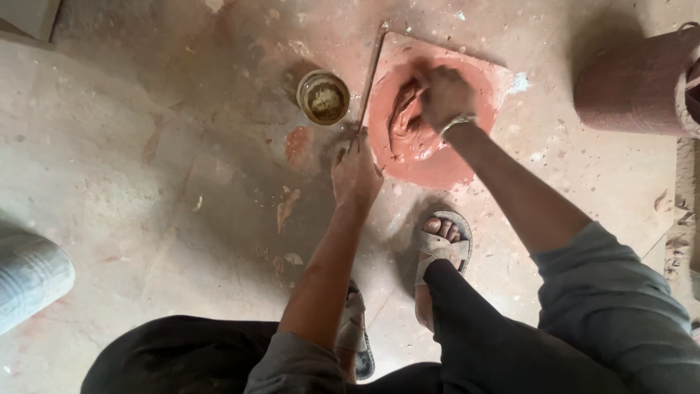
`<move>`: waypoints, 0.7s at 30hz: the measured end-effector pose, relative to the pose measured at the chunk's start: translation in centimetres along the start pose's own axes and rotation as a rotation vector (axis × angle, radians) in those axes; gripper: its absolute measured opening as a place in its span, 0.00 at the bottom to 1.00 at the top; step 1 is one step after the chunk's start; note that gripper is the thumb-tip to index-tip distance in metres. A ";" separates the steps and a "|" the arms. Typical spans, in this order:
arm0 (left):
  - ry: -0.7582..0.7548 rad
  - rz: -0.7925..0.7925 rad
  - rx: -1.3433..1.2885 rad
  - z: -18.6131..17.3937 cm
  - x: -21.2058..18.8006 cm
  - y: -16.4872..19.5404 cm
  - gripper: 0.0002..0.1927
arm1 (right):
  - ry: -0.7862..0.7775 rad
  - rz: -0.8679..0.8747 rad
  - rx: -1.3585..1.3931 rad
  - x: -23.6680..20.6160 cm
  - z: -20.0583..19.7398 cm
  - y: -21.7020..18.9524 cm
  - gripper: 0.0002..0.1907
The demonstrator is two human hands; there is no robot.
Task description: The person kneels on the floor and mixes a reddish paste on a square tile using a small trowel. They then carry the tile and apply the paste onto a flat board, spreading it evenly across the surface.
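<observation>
Here wet reddish clay (423,138), round, flattened, gouged; right hand (446,95) pressing.

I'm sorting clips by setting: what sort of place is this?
Probably a pottery or clay workshop floor. A round slab of wet red clay lies on a square board, worked by the right hand, and the dusty concrete floor bears clay smears.

We see a wet reddish clay mound (423,138) — flattened, round, gouged in the middle — lying on a square board (496,76) on the floor. A thin stick (368,80) lies along the board's left edge, roughly upright in view.
</observation>
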State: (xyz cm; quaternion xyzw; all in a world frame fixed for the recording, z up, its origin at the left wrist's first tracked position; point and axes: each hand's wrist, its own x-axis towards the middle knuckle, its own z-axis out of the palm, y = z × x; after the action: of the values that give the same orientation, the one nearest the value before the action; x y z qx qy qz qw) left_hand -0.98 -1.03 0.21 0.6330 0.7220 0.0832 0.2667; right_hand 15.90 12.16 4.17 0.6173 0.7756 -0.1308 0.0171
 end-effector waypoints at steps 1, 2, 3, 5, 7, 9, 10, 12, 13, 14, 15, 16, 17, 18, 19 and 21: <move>-0.009 -0.008 -0.016 -0.1 0.1 -0.1 0.38 | -0.034 -0.068 -0.034 -0.3 0.1 -0.7 0.12; -0.018 -0.013 -0.031 -0.3 0.2 -0.1 0.38 | -0.172 -0.214 -0.137 -0.7 0.3 -1.3 0.11; -0.027 -0.025 -0.043 -0.6 0.3 0.0 0.39 | -0.310 -0.358 -0.239 -1.1 0.5 -1.6 0.13; -0.042 -0.040 -0.064 -1.2 0.4 0.2 0.41 | -0.214 -0.561 -0.251 -2.2 0.8 -1.8 0.12; -0.078 -0.067 -0.051 -1.9 0.4 0.4 0.43 | -0.145 -0.720 -0.257 -3.1 1.1 -1.6 0.11; -0.119 -0.112 -0.052 -2.2 0.6 0.6 0.44 | -0.098 -0.835 -0.257 -3.6 1.3 -1.4 0.09; -0.161 -0.140 -0.058 -2.3 0.6 0.7 0.45 | -0.150 -0.848 -0.278 -3.9 1.4 -1.2 0.09; -0.163 -0.138 -0.066 -2.1 0.7 0.7 0.45 | -0.237 -0.873 -0.324 -4.2 1.7 -0.9 0.10; -0.127 -0.116 -0.069 -1.9 0.7 0.7 0.45 | -0.222 -0.903 -0.328 -4.3 1.8 -0.7 0.11; -0.092 -0.097 -0.072 -1.8 0.7 0.6 0.44 | -0.207 -0.935 -0.330 -4.5 1.8 -0.4 0.11; -0.091 -0.096 -0.051 -1.6 0.6 0.5 0.44 | -0.191 -0.968 -0.333 -4.5 1.7 -0.2 0.12; -0.089 -0.094 -0.031 -1.4 0.6 0.4 0.44 | -0.230 -1.004 -0.366 -4.5 1.6 0.1 0.07; -0.090 -0.090 -0.014 -1.3 0.6 0.4 0.44 | -0.272 -1.038 -0.400 -4.5 1.4 0.5 0.05; -0.098 -0.092 -0.021 -1.1 0.6 0.4 0.44 | -0.315 -1.071 -0.438 -4.4 1.1 0.9 0.08; -0.102 -0.091 -0.030 -1.1 0.7 0.4 0.44 | -0.311 -1.065 -0.462 -4.1 0.9 1.2 0.06; -0.105 -0.093 -0.026 -1.0 0.7 0.4 0.43 | -0.293 -1.056 -0.509 -3.4 0.4 1.7 0.03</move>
State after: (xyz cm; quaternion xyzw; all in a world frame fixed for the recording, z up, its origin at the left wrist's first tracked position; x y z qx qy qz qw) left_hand -1.13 -0.04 1.05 0.5985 0.7346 0.0466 0.3162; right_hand 18.28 9.12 4.09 0.1007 0.9737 -0.0156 0.2039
